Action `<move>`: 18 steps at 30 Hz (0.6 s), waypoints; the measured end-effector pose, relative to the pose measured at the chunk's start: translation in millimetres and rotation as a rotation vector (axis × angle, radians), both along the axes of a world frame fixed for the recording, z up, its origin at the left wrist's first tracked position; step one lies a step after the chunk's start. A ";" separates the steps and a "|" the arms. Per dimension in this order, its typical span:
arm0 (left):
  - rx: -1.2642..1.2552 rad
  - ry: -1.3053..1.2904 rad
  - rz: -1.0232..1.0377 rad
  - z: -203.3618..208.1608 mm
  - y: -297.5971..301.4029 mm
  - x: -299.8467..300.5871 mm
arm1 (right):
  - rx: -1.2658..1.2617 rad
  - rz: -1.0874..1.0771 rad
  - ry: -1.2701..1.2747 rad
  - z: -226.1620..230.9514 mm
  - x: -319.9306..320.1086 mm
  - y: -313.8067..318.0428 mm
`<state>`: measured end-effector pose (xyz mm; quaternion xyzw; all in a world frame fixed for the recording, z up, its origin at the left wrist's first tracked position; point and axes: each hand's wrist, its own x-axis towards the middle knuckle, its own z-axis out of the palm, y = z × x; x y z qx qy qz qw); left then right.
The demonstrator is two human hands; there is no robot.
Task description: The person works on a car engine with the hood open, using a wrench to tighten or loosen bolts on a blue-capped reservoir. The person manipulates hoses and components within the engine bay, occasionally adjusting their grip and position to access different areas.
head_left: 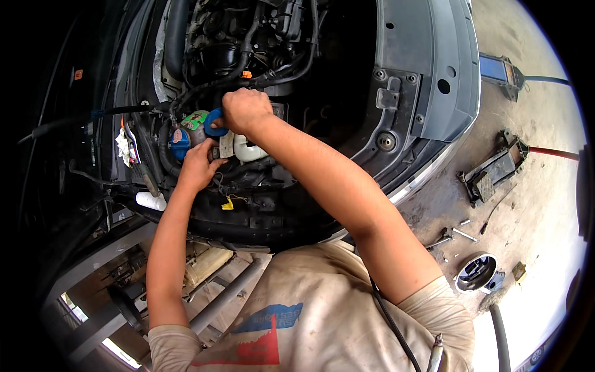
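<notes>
Inside the car's engine bay, my right hand (246,111) is closed on a round blue cap (215,123), thumb pressed to its side. Below and to the left of it, my left hand (199,166) reaches in with thumb and fingers bent around a small dark part that I cannot make out. A second blue cap (179,146) is beside my left fingers. Between the caps stands a rounded reservoir with a green label (194,119). Close under my right wrist is a curved white plastic neck (249,150), with a pale tag (227,144) next to it.
The engine (248,37) with its hoses fills the far side. A yellow connector (227,203) hangs near the front edge. The front panel (427,68) runs along the right. On the floor lie a jack (496,167), loose tools (465,235) and a round pan (476,273).
</notes>
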<state>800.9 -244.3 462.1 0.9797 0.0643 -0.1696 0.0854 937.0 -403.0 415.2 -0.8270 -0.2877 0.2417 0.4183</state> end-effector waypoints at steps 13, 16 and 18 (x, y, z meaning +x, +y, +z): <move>-0.138 0.117 0.028 8.7 21.0 9.0 | -0.038 -0.060 -0.085 -4.3 -3.7 13.0; -0.235 0.171 0.047 2.7 35.8 5.6 | -0.130 -0.023 -0.030 6.8 -5.3 13.9; -0.258 0.188 -0.012 5.2 39.4 9.3 | -0.178 -0.016 -0.011 8.5 -3.0 15.1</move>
